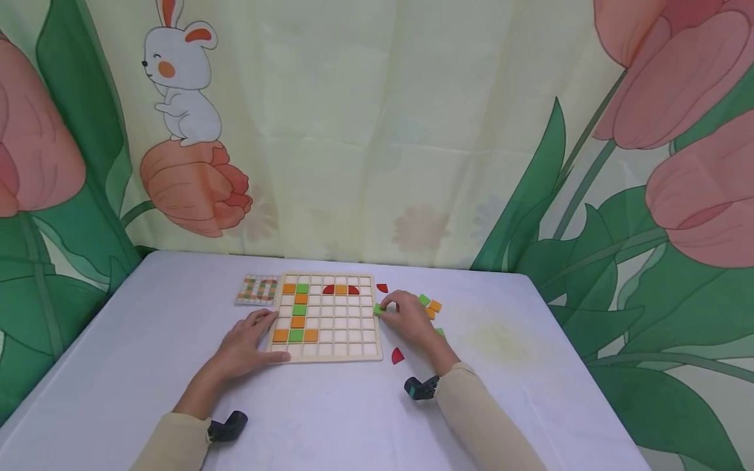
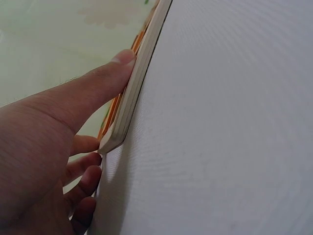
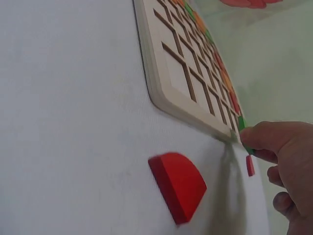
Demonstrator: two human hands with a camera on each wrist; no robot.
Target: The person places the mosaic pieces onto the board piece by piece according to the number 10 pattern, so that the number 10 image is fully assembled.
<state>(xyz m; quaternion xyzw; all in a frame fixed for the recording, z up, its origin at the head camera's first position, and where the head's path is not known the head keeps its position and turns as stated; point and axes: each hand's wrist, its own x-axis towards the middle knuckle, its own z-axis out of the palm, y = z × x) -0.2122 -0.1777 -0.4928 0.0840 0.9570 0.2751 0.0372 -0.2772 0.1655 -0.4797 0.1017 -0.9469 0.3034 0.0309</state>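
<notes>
A wooden grid board [image 1: 344,359] lies on the white table, with orange, green and dark red pieces set in some of its cells. My left hand [image 1: 241,347] rests at its near left corner; the thumb [image 2: 105,78] lies straight against the near edge, and the relaxed fingers touch the left side. Between thumb and fingertips, my right hand [image 1: 412,320] pinches a green square tile [image 1: 379,309] at the board's right edge. In the right wrist view the green tile [image 3: 242,123] is partly hidden by the thumb.
A patterned card [image 1: 257,290] lies left of the board. Loose pieces sit to its right: a red quarter-round piece [image 1: 397,356] near the front, another red piece [image 1: 382,288] farther back, and several green and orange tiles [image 1: 435,305] beyond my right hand. A printed curtain [image 1: 377,131] hangs behind the table.
</notes>
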